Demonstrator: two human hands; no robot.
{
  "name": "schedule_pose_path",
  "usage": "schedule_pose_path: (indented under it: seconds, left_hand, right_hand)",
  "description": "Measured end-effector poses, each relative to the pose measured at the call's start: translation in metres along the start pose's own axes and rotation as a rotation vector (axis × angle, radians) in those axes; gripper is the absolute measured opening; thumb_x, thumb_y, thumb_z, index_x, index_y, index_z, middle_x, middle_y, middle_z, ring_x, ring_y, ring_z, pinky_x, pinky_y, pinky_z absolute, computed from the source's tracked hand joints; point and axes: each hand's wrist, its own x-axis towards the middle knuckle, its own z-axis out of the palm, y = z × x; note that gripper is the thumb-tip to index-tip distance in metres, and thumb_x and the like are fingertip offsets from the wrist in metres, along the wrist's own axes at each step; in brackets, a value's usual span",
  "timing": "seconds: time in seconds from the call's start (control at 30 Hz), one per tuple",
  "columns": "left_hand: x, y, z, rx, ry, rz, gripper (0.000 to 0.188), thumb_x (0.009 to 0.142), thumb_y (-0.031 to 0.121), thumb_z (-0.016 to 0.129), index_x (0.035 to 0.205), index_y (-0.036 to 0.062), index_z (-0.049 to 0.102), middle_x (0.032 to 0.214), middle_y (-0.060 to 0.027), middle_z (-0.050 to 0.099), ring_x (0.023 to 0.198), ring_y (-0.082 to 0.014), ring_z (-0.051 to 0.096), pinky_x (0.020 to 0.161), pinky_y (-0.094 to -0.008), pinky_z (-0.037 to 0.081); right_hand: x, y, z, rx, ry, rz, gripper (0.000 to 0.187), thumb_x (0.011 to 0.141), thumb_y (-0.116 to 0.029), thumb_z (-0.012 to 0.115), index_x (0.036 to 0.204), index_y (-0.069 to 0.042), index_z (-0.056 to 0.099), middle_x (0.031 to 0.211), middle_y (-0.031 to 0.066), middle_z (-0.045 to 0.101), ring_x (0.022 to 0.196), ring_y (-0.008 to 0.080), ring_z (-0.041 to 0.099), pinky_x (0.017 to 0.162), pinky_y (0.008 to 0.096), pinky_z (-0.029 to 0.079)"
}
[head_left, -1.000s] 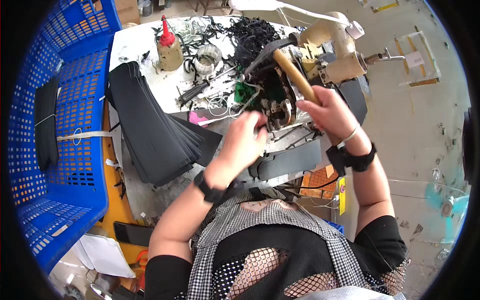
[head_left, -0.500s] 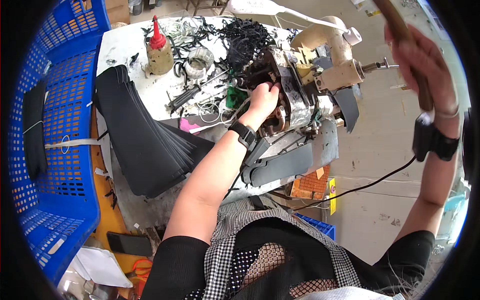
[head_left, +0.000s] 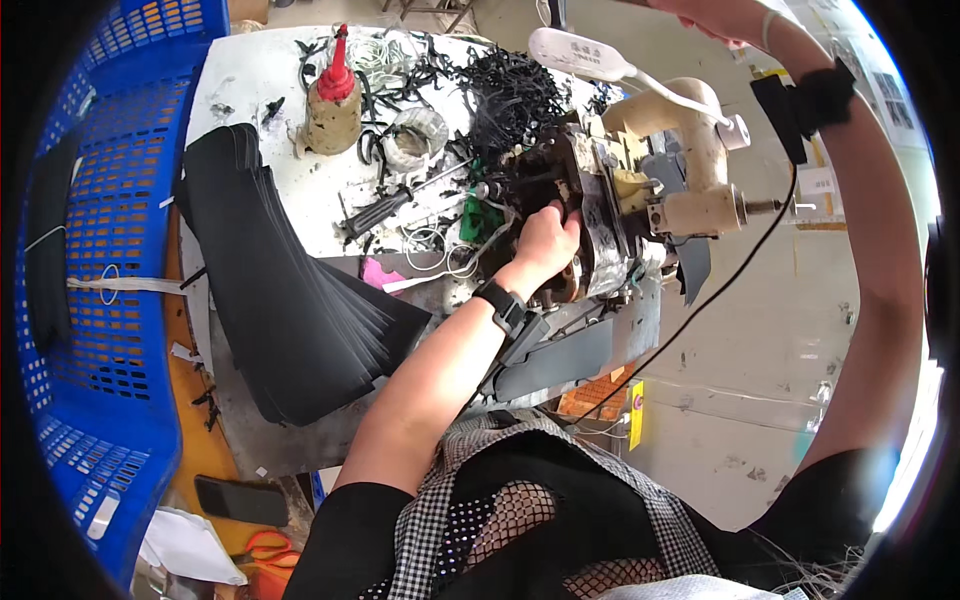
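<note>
My left hand (head_left: pixel 546 244) reaches into the dark head of a sewing-type machine (head_left: pixel 600 235). Its fingers are closed on the near side, and what they grip is hidden. My right hand (head_left: pixel 715 18) is raised at the upper right, partly cut off by the picture's edge. It grips a wooden-handled hammer, mostly out of view; a dark block like its head (head_left: pixel 558 13) shows at the top. Left of my left forearm, a fanned stack of black strap-shaped pieces (head_left: pixel 275 290) lies on the table. One similar dark piece (head_left: pixel 555 362) rests below the machine.
A blue perforated crate (head_left: pixel 120 390) stands at the left. On the white table are a red-tipped bottle (head_left: pixel 334 110), a screwdriver (head_left: pixel 380 212), a clear jar (head_left: pixel 412 140) and black scraps (head_left: pixel 510 85). A white lamp (head_left: pixel 578 54) reaches over the machine. Orange scissors (head_left: pixel 270 550) and a phone (head_left: pixel 240 500) are lower left.
My right hand has swung up and inward with the hammer, toward the top edge. My left hand stays at the machine. The whole view has shifted slightly.
</note>
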Motion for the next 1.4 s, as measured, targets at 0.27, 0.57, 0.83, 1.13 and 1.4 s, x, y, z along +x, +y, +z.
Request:
schedule_pose_path:
  seconds: [0.27,0.57,0.83,1.13,1.4]
  left_hand:
    - [-0.001,0.007,-0.01,0.062,-0.031,-0.015,0.029,0.085,0.022,0.058,0.079,-0.0061,0.057,0.069,-0.0287,0.061,0.07,-0.0445,0.062,0.064,-0.0492,0.05]
    - [-0.001,0.007,-0.012,0.077,-0.071,0.027,0.027,0.085,0.02,0.057,0.081,-0.0064,0.054,0.064,-0.0274,0.06,0.064,-0.0434,0.061,0.062,-0.0486,0.051]
    - [-0.005,0.003,-0.013,0.051,-0.058,0.042,0.028,0.087,0.019,0.057,0.078,-0.0071,0.054,0.063,-0.0292,0.057,0.063,-0.0458,0.059,0.058,-0.0497,0.048]
    - [-0.003,0.009,-0.01,0.032,-0.069,0.052,0.026,0.086,0.019,0.058,0.078,-0.0057,0.054,0.063,-0.0296,0.056,0.064,-0.0467,0.058,0.059,-0.0508,0.048]
    - [-0.004,0.004,-0.014,0.028,-0.047,0.067,0.024,0.086,0.016,0.058,0.08,-0.0064,0.053,0.064,-0.0296,0.057,0.064,-0.0466,0.058,0.059,-0.0505,0.048]
  right_hand:
    - [0.065,-0.034,0.036,-0.153,-0.31,-0.189,0.051,0.09,-0.05,0.05,0.069,-0.004,0.062,0.053,0.0015,0.05,0.047,0.014,0.049,0.044,0.0292,0.04]
    - [0.077,-0.043,0.047,-0.198,-0.409,-0.163,0.056,0.091,-0.054,0.047,0.064,-0.006,0.06,0.051,0.0006,0.049,0.043,0.0124,0.046,0.041,0.0282,0.038]
    - [0.09,-0.043,0.064,-0.36,-0.445,-0.234,0.067,0.09,-0.06,0.043,0.074,0.001,0.067,0.059,0.0059,0.058,0.053,0.017,0.055,0.049,0.0318,0.043]
    - [0.106,-0.018,0.069,-0.54,-0.399,-0.429,0.056,0.091,-0.047,0.047,0.09,0.005,0.067,0.077,0.0208,0.067,0.069,0.0293,0.063,0.064,0.0401,0.048]
    - [0.112,-0.022,0.082,-0.561,-0.354,-0.614,0.047,0.09,-0.039,0.049,0.094,0.005,0.066,0.086,0.0245,0.066,0.079,0.0329,0.063,0.072,0.0424,0.048]
